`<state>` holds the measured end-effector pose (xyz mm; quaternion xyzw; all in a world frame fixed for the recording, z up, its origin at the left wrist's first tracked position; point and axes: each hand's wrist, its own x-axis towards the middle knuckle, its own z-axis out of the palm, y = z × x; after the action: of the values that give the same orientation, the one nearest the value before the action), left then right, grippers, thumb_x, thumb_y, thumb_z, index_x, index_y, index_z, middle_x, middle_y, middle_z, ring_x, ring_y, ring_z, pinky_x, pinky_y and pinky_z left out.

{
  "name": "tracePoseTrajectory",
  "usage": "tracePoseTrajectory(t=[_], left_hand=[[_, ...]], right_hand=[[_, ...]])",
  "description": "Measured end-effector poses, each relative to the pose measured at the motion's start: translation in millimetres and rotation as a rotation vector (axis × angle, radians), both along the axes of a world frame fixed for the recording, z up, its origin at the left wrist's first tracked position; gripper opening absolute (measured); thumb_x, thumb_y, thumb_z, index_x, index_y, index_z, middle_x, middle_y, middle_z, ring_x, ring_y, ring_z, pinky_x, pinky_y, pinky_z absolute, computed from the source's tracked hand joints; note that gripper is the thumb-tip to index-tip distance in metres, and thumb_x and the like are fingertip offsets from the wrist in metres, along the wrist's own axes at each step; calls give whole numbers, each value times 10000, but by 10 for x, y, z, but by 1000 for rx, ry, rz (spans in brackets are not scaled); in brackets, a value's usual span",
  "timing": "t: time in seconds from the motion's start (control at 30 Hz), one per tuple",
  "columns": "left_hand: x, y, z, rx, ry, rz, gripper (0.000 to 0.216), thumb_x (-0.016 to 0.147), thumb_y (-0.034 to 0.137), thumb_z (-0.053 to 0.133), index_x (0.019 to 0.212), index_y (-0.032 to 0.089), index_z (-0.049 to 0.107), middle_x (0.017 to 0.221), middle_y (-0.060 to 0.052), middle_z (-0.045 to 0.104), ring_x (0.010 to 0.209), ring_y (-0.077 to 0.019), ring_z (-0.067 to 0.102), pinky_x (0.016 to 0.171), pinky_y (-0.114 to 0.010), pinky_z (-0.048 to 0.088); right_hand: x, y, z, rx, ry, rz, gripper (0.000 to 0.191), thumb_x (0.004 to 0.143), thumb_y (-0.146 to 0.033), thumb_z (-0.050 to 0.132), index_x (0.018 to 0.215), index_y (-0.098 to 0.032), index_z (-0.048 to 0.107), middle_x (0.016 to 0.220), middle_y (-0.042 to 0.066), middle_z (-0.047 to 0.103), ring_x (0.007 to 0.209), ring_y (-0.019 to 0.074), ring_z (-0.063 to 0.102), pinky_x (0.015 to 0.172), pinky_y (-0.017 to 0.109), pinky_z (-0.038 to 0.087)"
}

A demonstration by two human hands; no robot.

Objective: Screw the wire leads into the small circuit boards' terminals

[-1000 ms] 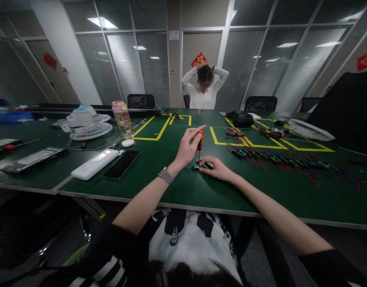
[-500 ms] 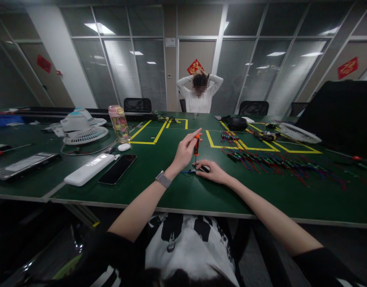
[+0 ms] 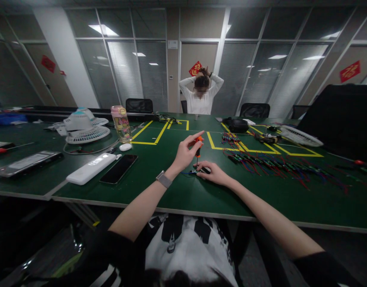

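Observation:
My left hand [image 3: 185, 152] pinches the orange handle of a small screwdriver [image 3: 198, 146], held upright with its tip down on a little circuit board [image 3: 197, 172] on the green table [image 3: 177, 191]. A watch sits on that wrist. My right hand [image 3: 213, 172] lies on the table with its fingers closed over the board, pressing it down. Thin blue wires trail off the board to the left.
A row of several small boards with red and blue wires [image 3: 279, 165] lies to the right. A black phone [image 3: 118, 168], a white power bank [image 3: 91, 168], a mouse [image 3: 125, 146], a bottle [image 3: 121, 123] and fans [image 3: 83, 129] are at left. A person [image 3: 201, 95] sits across the table.
My left hand's fingers have shifted on the screwdriver handle, as in turning it. The right hand and board stay put. The person opposite keeps both arms raised.

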<state>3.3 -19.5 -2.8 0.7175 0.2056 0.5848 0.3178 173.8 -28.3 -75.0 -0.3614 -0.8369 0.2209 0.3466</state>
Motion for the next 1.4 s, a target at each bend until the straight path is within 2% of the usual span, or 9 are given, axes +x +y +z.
tracePoseTrajectory(t=[0.13,0.3,0.53,0.77,0.9,0.97,1.1,1.2,1.4], left_hand=[[-17,30,-10,53,14,125,300,837,302,600,1119,214,654,1047,-57,613,954,-150,589,833,-259,478],[-20,35,3,-10,-10,2,341,927,251,422,1227,234,582,1140,-69,626,965,-150,613,846,-292,484],[-25,22,-1,39,8,186,286,818,295,626,1087,209,673,987,-52,573,875,-132,581,814,-258,483],[-4,27,3,-32,-4,-10,335,905,266,477,1218,233,592,1034,-52,628,873,-140,611,783,-265,490],[-7,-2,0,55,19,152,301,791,291,657,1083,218,673,938,-33,576,832,-128,571,794,-251,475],[-12,-10,3,70,37,170,293,821,299,618,1099,223,670,972,-41,556,879,-133,559,811,-251,467],[-5,-2,10,-13,35,8,360,928,241,407,1249,232,569,1075,-51,594,945,-138,582,806,-260,475],[10,4,3,-84,25,-72,373,920,261,430,1275,220,537,1031,-54,629,845,-139,614,703,-253,494],[-4,-2,-20,44,86,149,312,844,341,589,1131,226,636,988,-47,582,861,-139,583,808,-266,481]], right_hand=[[-3,1,-1,4,0,1,112,785,-282,654,854,-195,664,1112,101,678,1044,237,631,969,429,444],[-3,-6,8,10,-9,0,116,784,-283,656,861,-196,666,1106,101,680,1053,240,625,975,429,440],[10,16,-17,14,-28,2,116,794,-281,648,868,-193,666,1119,97,674,1054,233,623,976,426,443],[0,3,-1,5,-25,-4,107,789,-275,647,857,-195,663,1116,98,674,1042,239,625,966,428,449],[-1,2,-3,0,-19,1,106,788,-272,644,857,-192,659,1116,100,671,1046,242,621,968,430,446],[1,3,-6,0,-20,0,106,790,-275,645,855,-192,658,1113,98,672,1043,240,622,966,426,446],[4,4,-11,4,-19,-4,111,790,-278,647,858,-191,656,1119,98,669,1044,238,622,963,419,446],[6,5,-16,0,-7,-3,110,789,-278,649,860,-194,656,1119,93,670,1050,233,623,966,410,446],[6,16,-27,19,-11,-1,104,787,-278,654,854,-199,659,1105,88,679,1042,229,629,959,405,450]])
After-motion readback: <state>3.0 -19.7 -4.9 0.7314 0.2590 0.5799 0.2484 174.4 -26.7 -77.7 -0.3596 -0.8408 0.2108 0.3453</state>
